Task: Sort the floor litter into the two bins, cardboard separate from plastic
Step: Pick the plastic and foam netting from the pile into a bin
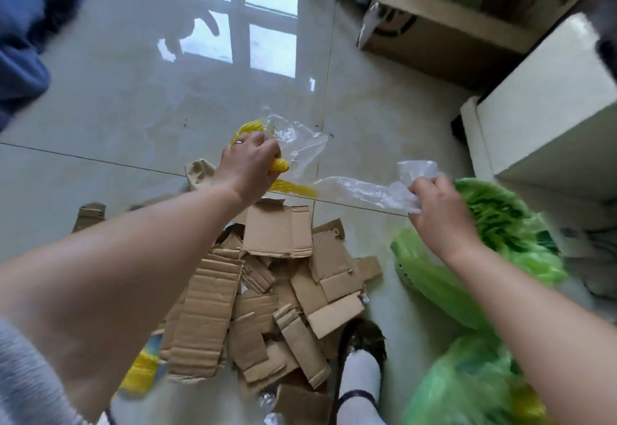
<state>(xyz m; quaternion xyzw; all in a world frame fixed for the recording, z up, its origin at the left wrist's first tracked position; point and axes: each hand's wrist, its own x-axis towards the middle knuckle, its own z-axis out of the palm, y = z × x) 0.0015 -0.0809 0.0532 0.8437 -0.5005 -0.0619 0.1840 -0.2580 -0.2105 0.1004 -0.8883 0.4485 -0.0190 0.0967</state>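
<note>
Watching the head cam feed here, so the biggest thing is the floor (133,97), pale glossy tile with a window reflected in it on the far side. Far right there's an open cardboard box (434,33) with something green and slotted inside, too blurry to call, and nearer than that a white cabinet (547,104) along the right edge. Bottom centre is the cardboard pile (263,297), a heap of torn corrugated pieces lying on the floor, overlapping every which way, with a few stray bits off to its left. On the near right is a green basket (434,277), tipped and pretty smeared by motion, with green netting (494,211) sitting in it just behind the right hand. A foot in a white sock and dark shoe (362,351) stands between the pile and the basket. Now the hands: the left hand (248,167) is curled tight around a wad of yellow foam net (278,164) plus some clear film (300,140), just past the far edge of the pile. The right hand (437,211) is pinching a strip of clear plastic (360,190) that stretches leftward toward the left hand; I can't tell if it's the same sheet as the film. Another yellow net (142,371) peeks out at the near left of the pile, under the left forearm. The left hand wears a ring (238,141).
</note>
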